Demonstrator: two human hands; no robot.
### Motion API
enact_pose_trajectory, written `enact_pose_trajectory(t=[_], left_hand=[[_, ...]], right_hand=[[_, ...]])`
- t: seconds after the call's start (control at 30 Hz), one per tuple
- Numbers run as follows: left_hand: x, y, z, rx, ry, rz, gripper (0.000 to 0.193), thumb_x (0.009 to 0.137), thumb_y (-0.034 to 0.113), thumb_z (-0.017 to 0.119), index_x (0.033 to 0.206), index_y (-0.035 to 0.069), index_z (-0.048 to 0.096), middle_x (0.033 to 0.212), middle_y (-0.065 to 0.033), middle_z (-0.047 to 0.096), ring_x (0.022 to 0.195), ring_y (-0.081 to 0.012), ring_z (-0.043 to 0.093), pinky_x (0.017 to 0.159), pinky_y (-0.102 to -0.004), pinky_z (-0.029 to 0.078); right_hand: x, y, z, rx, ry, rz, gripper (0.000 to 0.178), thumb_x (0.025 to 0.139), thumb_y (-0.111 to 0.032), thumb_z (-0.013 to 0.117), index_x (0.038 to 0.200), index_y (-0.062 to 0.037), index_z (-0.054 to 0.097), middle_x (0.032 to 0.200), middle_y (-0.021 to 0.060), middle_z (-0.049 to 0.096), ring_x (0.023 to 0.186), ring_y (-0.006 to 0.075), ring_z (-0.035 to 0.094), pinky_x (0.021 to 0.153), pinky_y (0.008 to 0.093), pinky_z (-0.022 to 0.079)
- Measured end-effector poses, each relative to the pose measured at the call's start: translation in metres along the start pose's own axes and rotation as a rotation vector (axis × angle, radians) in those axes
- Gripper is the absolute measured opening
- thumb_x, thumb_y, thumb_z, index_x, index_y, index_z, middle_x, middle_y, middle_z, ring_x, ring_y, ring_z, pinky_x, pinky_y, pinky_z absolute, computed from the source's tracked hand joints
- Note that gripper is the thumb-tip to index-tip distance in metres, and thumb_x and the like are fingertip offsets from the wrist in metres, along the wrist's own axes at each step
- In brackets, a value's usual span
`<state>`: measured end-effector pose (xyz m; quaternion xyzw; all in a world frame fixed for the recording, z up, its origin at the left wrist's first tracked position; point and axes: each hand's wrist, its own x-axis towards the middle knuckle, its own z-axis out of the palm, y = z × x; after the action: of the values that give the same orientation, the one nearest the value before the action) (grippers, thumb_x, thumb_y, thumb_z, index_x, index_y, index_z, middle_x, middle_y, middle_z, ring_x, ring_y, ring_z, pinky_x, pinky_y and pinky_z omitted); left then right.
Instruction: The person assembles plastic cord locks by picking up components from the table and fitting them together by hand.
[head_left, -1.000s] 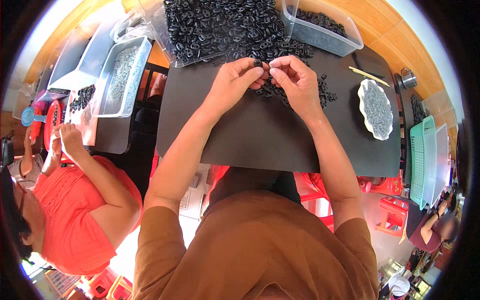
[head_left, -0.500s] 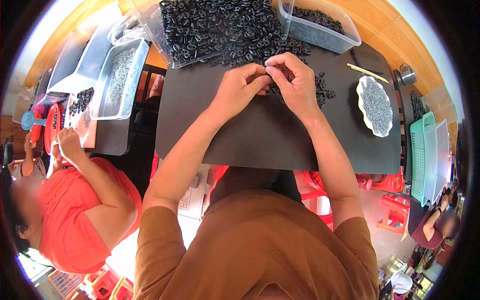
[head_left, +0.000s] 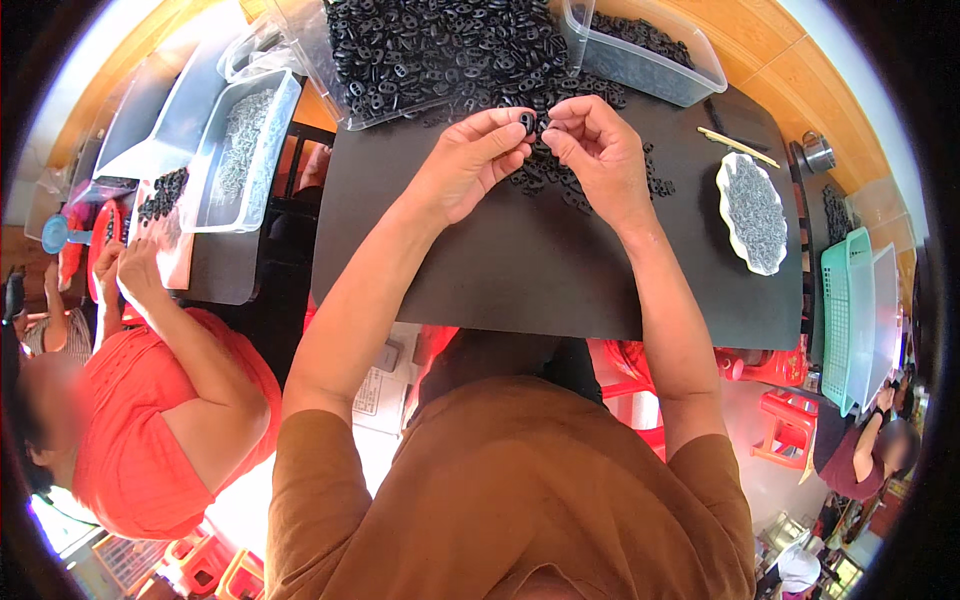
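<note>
Over the dark table my left hand [head_left: 474,160] pinches a black oval two-hole plastic piece [head_left: 527,122], a cord lock by its look, between thumb and forefinger. Just right of it my right hand [head_left: 604,160] has thumb and fingertips closed together, close to that piece; whatever lies between them is too small to make out. Under and behind both hands lie loose black pieces [head_left: 570,190]. A large heap of the same oval two-hole pieces [head_left: 440,55] fills a clear tray at the far edge.
A clear bin [head_left: 655,80] of black pieces stands far right. A scalloped white dish [head_left: 727,215] holds small grey bits, near light sticks [head_left: 737,146]. To the right is a green basket [head_left: 846,320]. At left, a person in red [head_left: 180,410] works beside a tub [head_left: 208,205].
My hands have drawn slightly apart, and the black oval piece now shows in my left fingertips. My right hand has shifted a little to the right.
</note>
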<state>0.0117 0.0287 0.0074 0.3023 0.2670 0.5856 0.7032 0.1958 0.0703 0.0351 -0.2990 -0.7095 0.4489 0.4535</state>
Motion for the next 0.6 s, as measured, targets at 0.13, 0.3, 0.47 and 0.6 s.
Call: enact_pose_trajectory(t=[0.13, 0.3, 0.47, 0.6], left_hand=[[-0.0019, 0.0008, -0.0002, 0.004, 0.012, -0.004, 0.021, 0.096, 0.009, 0.061, 0.116, 0.004, 0.064, 0.098, -0.0011, 0.066, 0.084, -0.0079, 0.064, 0.076, -0.0192, 0.055], [-0.0044, 0.0001, 0.0000, 0.025, 0.012, 0.008, 0.022, 0.096, 0.008, 0.061, 0.118, 0.004, 0.063, 0.098, -0.0010, 0.066, 0.083, -0.0077, 0.064, 0.077, -0.0194, 0.055], [-0.0042, 0.0017, -0.0006, 0.066, 0.002, 0.012, 0.023, 0.096, 0.008, 0.061, 0.118, 0.004, 0.064, 0.098, -0.0003, 0.067, 0.084, -0.0072, 0.064, 0.078, -0.0201, 0.055], [-0.0036, 0.0009, 0.0000, 0.214, 0.012, 0.065, 0.022, 0.095, 0.009, 0.063, 0.117, 0.004, 0.066, 0.097, 0.0003, 0.067, 0.083, -0.0064, 0.063, 0.078, -0.0211, 0.054]], right_hand=[[-0.0008, -0.0009, 0.0006, -0.029, -0.036, 0.011, 0.016, 0.086, -0.001, 0.069, 0.100, -0.0040, 0.062, 0.084, -0.0028, 0.065, 0.075, 0.0012, 0.057, 0.066, 0.0185, 0.048], [-0.0025, -0.0008, 0.0018, -0.015, -0.054, 0.011, 0.016, 0.086, -0.002, 0.069, 0.100, -0.0041, 0.061, 0.082, -0.0026, 0.065, 0.072, 0.0011, 0.056, 0.064, 0.0186, 0.047], [-0.0021, -0.0004, 0.0012, -0.040, -0.061, -0.011, 0.016, 0.086, -0.002, 0.069, 0.100, -0.0043, 0.060, 0.082, -0.0022, 0.066, 0.071, 0.0012, 0.056, 0.064, 0.0187, 0.047], [-0.0015, -0.0012, -0.0008, -0.097, -0.066, -0.019, 0.018, 0.085, -0.002, 0.070, 0.099, -0.0040, 0.060, 0.082, -0.0007, 0.066, 0.072, 0.0030, 0.058, 0.065, 0.0208, 0.049]])
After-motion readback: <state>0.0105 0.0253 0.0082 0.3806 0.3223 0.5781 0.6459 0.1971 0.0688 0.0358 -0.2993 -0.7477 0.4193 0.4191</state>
